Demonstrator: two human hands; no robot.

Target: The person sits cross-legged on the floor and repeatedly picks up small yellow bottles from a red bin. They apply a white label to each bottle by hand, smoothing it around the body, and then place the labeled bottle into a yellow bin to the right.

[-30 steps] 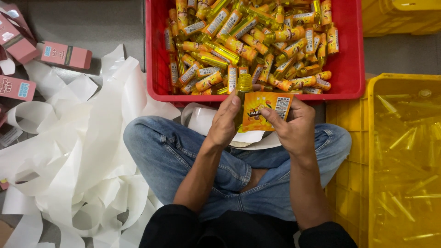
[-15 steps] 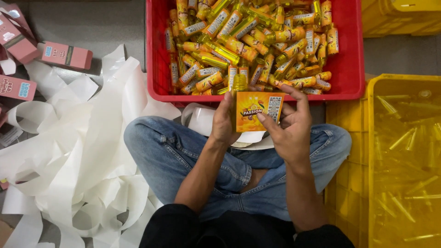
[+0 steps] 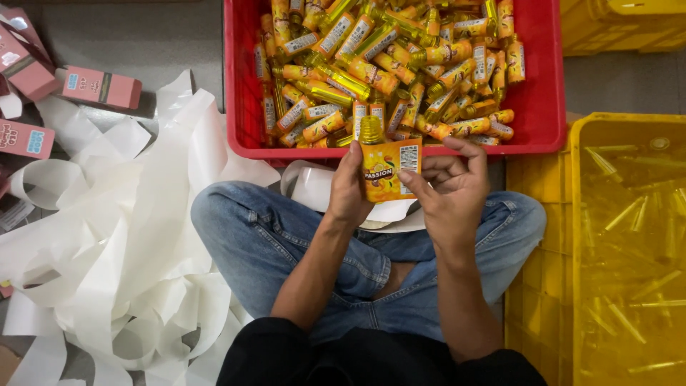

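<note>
I sit cross-legged in blue jeans and hold a small bottle (image 3: 388,166) with a gold cap and an orange label upright over my lap. My left hand (image 3: 348,187) grips its left side. My right hand (image 3: 449,187) presses the label's right edge with thumb and fingers. Just beyond the bottle stands a red crate (image 3: 239,86) filled with several labelled bottles of the same kind, lying in a heap.
A yellow crate (image 3: 629,243) with clear unlabelled bottles stands at my right; another yellow crate (image 3: 622,25) is at the top right. Long strips of white backing paper (image 3: 121,243) pile up on my left. Pink cartons (image 3: 96,87) lie at the upper left.
The bottle has turned upright with its label flatter against it. My right hand's fingers have shifted onto the label's right edge. My left hand stays on the left side.
</note>
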